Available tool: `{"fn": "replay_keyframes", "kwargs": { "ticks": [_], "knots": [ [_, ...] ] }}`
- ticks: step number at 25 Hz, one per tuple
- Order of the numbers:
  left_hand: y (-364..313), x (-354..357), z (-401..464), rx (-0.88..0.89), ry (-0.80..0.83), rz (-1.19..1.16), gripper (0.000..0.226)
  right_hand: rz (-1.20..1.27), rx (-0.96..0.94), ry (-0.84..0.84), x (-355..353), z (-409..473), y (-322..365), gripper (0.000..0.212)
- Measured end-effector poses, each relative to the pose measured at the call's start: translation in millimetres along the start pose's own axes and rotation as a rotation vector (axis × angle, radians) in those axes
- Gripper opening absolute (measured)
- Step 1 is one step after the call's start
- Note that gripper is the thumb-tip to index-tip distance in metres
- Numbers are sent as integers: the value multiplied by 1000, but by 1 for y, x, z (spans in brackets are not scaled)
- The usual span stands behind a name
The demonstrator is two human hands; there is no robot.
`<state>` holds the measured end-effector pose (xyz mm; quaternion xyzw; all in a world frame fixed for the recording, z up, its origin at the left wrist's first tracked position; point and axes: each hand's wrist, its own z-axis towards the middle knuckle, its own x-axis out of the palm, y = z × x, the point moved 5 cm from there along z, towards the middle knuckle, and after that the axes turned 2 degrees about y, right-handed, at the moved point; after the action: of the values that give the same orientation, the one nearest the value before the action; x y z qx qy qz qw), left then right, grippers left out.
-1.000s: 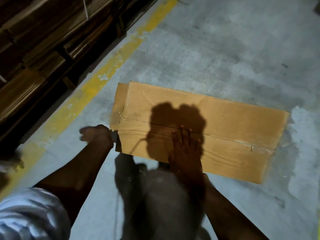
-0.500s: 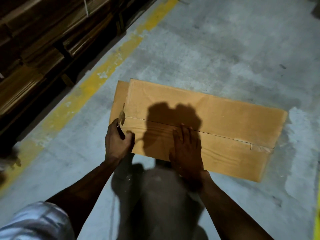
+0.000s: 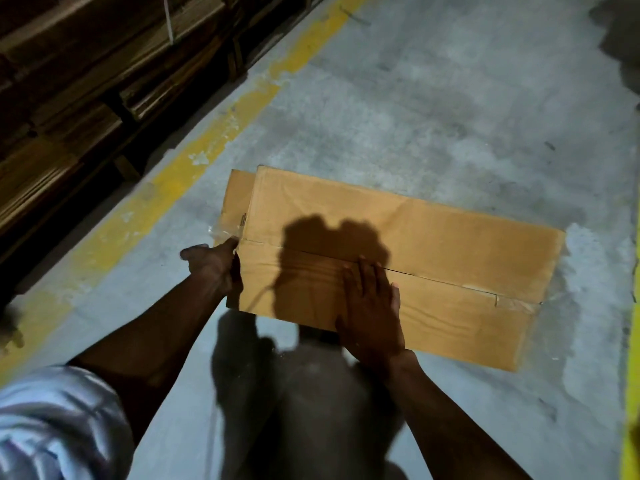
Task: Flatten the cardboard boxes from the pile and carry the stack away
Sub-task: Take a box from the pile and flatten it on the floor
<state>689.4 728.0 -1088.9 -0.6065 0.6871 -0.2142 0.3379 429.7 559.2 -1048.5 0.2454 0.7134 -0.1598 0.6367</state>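
Since the earlier frame the left hand has been clamped onto the end of the light, stiff brown taped cardboard box, best gripped by its edges, while it is pressed flat-palmed by the right hand.

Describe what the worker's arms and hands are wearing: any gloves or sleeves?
No gloves: left hand and right hand are bare, no rings or watch visible. Both forearms are bare. A pale, light-coloured sleeve, blurred, covers the left upper arm; the right arm's sleeve is out of view.
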Motion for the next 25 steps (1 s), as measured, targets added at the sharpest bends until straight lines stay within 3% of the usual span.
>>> {"fn": "replay_keyframes", "kwargs": {
  "ticks": [2, 4, 7, 10, 16, 19, 25],
  "knots": [
    [-13, 4, -26, 31, -41, -94, 52, -5, 2, 14, -1, -1, 1, 95],
    [-17, 6, -28, 89, -88, -27, 35, 11, -3, 14, -3, -2, 1, 96],
    [-4, 4, 18, 53, -88, 39, 32, 33, -27, 41, -4, -2, -2, 97],
    [-21, 5, -10, -23, -24, -20, 23, 43, -17, 82, -3, -2, -2, 98],
    [-17, 22, -48, -185, 103, -148, 25, 39, -43, 144, -3, 0, -5, 95],
    [-10, 22, -35, -247, 84, -206, 9, 52, -38, 141, -2, -1, -6, 95],
    [-9, 11, -30, -236, 58, -47, 20, 50, -26, 148, -2, 3, -8, 94]
  ]
}}
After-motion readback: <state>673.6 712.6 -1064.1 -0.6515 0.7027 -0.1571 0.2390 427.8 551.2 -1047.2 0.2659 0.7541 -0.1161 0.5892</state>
